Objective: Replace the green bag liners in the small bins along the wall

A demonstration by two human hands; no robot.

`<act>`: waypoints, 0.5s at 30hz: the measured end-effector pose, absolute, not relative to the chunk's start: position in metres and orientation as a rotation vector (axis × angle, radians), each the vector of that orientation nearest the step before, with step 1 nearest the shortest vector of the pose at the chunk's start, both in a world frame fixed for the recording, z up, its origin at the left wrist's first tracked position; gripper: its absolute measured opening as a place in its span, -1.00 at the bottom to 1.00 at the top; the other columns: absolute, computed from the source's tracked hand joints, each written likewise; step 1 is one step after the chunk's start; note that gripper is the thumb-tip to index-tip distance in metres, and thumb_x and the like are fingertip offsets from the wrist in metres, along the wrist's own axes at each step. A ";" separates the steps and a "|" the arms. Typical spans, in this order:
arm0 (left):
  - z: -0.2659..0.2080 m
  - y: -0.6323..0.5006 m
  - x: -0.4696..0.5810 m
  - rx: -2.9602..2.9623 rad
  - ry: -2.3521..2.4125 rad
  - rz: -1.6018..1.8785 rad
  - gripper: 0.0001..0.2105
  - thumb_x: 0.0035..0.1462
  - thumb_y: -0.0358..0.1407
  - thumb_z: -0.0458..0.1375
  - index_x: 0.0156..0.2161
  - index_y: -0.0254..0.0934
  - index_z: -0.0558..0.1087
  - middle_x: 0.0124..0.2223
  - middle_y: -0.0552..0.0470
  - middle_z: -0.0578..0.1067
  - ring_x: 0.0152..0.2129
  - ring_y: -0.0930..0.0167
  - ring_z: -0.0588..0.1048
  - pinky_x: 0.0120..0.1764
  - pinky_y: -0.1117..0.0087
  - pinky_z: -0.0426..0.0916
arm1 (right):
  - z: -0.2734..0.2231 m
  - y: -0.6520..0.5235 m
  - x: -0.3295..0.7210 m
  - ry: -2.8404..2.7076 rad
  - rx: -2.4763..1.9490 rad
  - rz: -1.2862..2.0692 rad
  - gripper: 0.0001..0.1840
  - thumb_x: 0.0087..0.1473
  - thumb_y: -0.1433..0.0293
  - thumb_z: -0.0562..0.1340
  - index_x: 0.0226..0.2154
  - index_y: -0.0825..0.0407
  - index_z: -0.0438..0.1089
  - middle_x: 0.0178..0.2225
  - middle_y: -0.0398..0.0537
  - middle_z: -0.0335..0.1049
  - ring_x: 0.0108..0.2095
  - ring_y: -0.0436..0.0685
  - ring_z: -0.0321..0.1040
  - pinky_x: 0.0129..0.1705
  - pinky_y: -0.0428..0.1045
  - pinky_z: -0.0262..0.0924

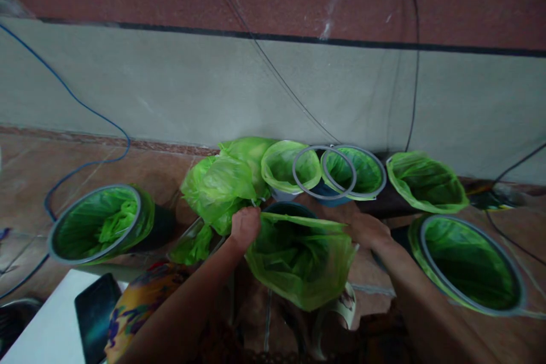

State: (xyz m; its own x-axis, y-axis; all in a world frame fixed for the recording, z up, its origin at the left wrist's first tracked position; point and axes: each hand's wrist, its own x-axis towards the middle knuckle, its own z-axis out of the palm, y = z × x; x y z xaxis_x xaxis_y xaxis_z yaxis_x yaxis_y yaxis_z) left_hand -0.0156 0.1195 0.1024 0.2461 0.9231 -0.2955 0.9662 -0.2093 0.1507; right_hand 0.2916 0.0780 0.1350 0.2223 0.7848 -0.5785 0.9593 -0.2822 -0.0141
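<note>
Between my hands a green plastic bag [302, 273] is held spread, its mouth facing up. My left hand [246, 226] is closed on the left edge of its rim, and my right hand [367, 230] grips the right edge. Behind the bag shows the dark rim of a bin [294, 208]; how far the bag sits inside it I cannot tell. Two grey rings [305, 191] overlap behind, at the mouths of lined bins. Left of my left hand is a heap of green bags [222, 179].
Lined bins stand around: one at left [143, 216], one at right [518, 278], several along the wall [191, 85]. A phone [98, 313] lies on a white surface [51, 307] at lower left. A blue cable [91, 109] and dark cords hang by the wall.
</note>
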 end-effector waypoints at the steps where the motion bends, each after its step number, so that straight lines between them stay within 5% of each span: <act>1: 0.103 0.118 -0.014 2.216 1.751 -0.188 -0.71 0.27 -0.37 -0.07 -0.16 -0.29 0.52 -0.22 -0.16 0.58 -0.19 0.25 0.56 -0.16 0.31 0.41 | 0.134 0.076 0.289 1.653 2.129 -0.717 -0.64 0.09 0.20 0.25 -0.13 0.05 0.54 -0.14 0.17 0.54 -0.07 0.30 0.47 -0.11 0.07 0.31; 6: 0.109 0.112 0.001 2.209 1.700 -0.151 -0.75 0.26 -0.30 -0.02 -0.14 -0.24 0.52 -0.19 -0.11 0.59 -0.18 0.28 0.55 -0.14 0.35 0.39 | 0.125 0.073 0.247 2.006 2.111 -0.635 -0.22 -0.01 0.30 0.34 0.25 0.02 0.17 0.20 0.18 0.27 0.18 0.31 0.25 0.12 0.11 0.19; 10: 0.112 0.110 0.009 2.226 1.661 -0.184 -0.71 0.30 -0.26 -0.07 -0.15 -0.25 0.50 -0.18 -0.12 0.58 -0.17 0.28 0.55 -0.12 0.33 0.39 | 0.116 0.073 0.213 2.172 2.039 -0.616 -0.39 0.08 0.31 0.26 0.19 0.05 0.24 0.16 0.16 0.32 0.15 0.29 0.27 0.16 0.12 0.13; 13: 0.109 0.111 0.008 2.243 1.632 -0.212 -0.69 0.32 -0.24 -0.09 -0.15 -0.26 0.50 -0.19 -0.12 0.57 -0.17 0.30 0.55 -0.12 0.34 0.39 | 0.113 0.071 0.203 2.135 1.999 -0.568 -0.68 0.23 0.35 0.07 -0.04 0.04 0.42 -0.04 0.13 0.49 -0.01 0.25 0.42 0.04 0.08 0.22; 15: 0.105 0.112 0.006 2.255 1.624 -0.224 -0.69 0.33 -0.26 -0.10 -0.14 -0.28 0.49 -0.19 -0.14 0.57 -0.18 0.29 0.55 -0.14 0.34 0.39 | 0.114 0.072 0.204 2.030 2.015 -0.539 -0.64 0.28 0.38 -0.03 -0.15 0.03 0.47 -0.18 0.11 0.55 -0.12 0.23 0.48 -0.08 0.05 0.27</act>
